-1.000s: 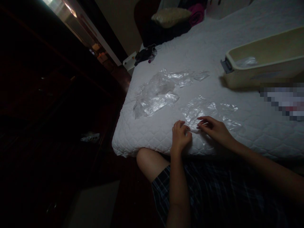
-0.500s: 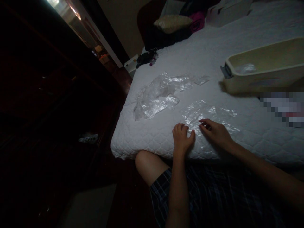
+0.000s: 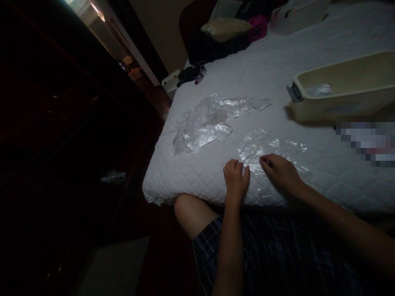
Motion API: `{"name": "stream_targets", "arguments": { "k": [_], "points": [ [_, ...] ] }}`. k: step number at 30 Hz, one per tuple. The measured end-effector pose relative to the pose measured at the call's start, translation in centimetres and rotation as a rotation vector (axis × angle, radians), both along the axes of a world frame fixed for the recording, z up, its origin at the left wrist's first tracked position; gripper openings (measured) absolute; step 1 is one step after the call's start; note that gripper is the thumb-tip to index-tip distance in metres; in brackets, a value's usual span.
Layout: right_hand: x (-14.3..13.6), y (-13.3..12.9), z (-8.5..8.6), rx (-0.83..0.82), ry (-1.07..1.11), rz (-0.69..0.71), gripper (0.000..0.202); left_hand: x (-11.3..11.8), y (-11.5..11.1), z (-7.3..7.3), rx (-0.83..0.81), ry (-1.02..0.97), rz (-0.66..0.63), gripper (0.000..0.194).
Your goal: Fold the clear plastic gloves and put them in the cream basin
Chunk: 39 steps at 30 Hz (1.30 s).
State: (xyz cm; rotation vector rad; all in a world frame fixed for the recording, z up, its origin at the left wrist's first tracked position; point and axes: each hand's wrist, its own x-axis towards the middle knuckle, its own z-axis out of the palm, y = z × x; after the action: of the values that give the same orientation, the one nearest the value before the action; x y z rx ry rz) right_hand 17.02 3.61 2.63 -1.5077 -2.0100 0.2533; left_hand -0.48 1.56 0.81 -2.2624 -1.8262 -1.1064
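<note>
A thin clear plastic bag [image 3: 259, 144] lies wrinkled on the white quilted bed cover, close to the front edge. My left hand [image 3: 236, 176] rests at its left corner, palm down, fingers slightly spread and thumb apart. Across the bag, my right hand [image 3: 281, 172] has its thumb and index finger pinched together at the plastic, though the part between the fingertips is too small to make out clearly. Farther back and to the left, more crumpled clear plastic bags [image 3: 203, 123] lie in a loose heap.
A cream plastic bin [image 3: 345, 102] with a grey latch stands at the right, some clear plastic inside it. Behind are a white box [image 3: 298, 18], a pink roll [image 3: 257, 28] and a beige stuffed bag [image 3: 226, 29]. Dark cloth items lie at the bed's far left corner.
My right thumb and index finger have closed from a gap into a pinch at the bag. My left thumb has drawn slightly nearer its fingers. The bags stay in place.
</note>
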Motion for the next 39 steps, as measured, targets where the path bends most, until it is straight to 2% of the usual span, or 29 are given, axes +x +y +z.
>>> {"name": "stream_targets", "arguments": {
  "k": [5, 9, 17, 20, 23, 26, 29, 34, 39],
  "points": [
    [0.2, 0.1, -0.1, 0.028, -0.127, 0.055, 0.032, 0.0, 0.0, -0.3, 0.014, 0.081, 0.014, 0.016],
    [0.3, 0.2, -0.3, 0.023, -0.194, 0.045, 0.034, 0.0, -0.1, -0.3, 0.014, 0.096, 0.022, 0.016],
    [1.2, 0.4, 0.1, 0.073, -0.115, 0.126, 0.031, -0.1, -0.2, 0.6, 0.061, 0.016, 0.002, 0.029],
    [1.7, -0.2, 0.7, 0.117, -0.117, 0.198, 0.028, -0.2, -0.5, 1.2, 0.071, -0.001, -0.031, 0.023],
    [2.1, -1.0, 1.0, 0.164, -0.140, 0.287, 0.026, -0.3, -1.0, 1.6, 0.025, 0.023, -0.118, 0.015],
    [2.4, -1.7, 0.8, 0.200, -0.167, 0.390, 0.026, -0.5, -1.6, 1.7, -0.039, 0.082, -0.228, 0.017],
    [2.6, -2.1, 0.2, 0.207, -0.162, 0.462, 0.029, -0.4, -1.9, 1.5, -0.072, 0.133, -0.277, 0.018],
    [2.5, -2.1, -0.4, 0.181, -0.114, 0.514, 0.031, -0.3, -1.8, 1.1, -0.126, 0.196, -0.309, 0.014],
    [2.5, -1.9, -0.6, 0.169, -0.131, 0.523, 0.029, -0.4, -1.8, 1.2, -0.145, 0.178, -0.320, 0.013]
  ]
}}
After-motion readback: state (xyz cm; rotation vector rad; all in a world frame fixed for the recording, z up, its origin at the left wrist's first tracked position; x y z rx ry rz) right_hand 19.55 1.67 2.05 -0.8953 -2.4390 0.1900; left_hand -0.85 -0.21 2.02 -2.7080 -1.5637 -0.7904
